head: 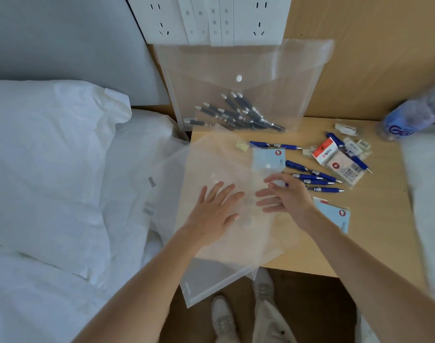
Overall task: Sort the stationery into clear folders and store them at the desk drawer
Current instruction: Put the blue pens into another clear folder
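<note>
Hands, left [212, 209] and right [284, 196], grip slack, over wooden desk [374, 226] beside bed [50, 169].

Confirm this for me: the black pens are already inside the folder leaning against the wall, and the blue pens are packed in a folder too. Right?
Half right. The head view shows the black pens inside the leaning folder, but the blue pens lie loose on the desk, beside the hands, not in any folder.

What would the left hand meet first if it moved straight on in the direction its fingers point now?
The left hand lies open on the stack of clear folders, fingers pointing up and right. Sliding on, it would probably meet the right hand first; passing just beyond those fingertips, it would reach the light blue sticky note pack.
</note>
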The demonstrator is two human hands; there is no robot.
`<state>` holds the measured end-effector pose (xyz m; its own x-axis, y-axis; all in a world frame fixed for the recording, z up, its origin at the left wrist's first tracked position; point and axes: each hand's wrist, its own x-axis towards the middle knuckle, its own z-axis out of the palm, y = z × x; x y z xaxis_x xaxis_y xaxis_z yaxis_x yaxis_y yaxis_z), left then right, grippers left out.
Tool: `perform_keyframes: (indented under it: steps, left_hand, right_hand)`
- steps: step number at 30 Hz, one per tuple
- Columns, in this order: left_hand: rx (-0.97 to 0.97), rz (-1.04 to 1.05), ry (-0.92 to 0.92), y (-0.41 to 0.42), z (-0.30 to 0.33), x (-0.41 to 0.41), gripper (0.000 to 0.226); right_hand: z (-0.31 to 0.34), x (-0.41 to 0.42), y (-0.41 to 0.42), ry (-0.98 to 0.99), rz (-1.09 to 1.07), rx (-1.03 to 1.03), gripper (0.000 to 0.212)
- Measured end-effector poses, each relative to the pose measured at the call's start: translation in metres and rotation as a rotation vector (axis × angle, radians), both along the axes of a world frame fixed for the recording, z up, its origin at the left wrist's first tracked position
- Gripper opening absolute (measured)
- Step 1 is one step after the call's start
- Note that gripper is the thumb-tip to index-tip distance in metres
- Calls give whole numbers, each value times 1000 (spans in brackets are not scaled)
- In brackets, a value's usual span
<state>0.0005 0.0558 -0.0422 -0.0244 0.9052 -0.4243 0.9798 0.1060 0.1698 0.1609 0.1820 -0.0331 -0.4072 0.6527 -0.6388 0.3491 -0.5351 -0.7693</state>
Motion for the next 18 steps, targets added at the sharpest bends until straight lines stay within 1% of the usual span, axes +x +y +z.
perform_keyframes:
  steps: [2, 5, 8, 11, 12, 14, 18]
  left_hand:
    - [4, -23, 6, -2, -5, 6, 51]
    - [87, -33, -9, 0, -7, 15, 50]
    - [120, -88, -22, 7, -6, 20, 48]
    - [149, -61, -60, 11, -5, 20, 59]
    - [156, -56, -72, 11, -5, 20, 57]
    - [164, -65, -84, 12, -6, 21, 42]
    - [301, -137, -99, 14, -4, 27, 30]
  right_hand:
    - [-1, 8, -3, 11, -21, -18, 13]
    - [-3, 18, -8, 35, -51, -34, 14]
    - [-5, 26, -11, 39, -68, -35, 15]
    - [-8, 35, -12, 31, -116, -44, 15]
    - [-8, 38, -12, 33, -129, -49, 15]
    - [-9, 42, -13, 25, -132, -46, 14]
    - [-8, 47, -16, 1, -147, -36, 14]
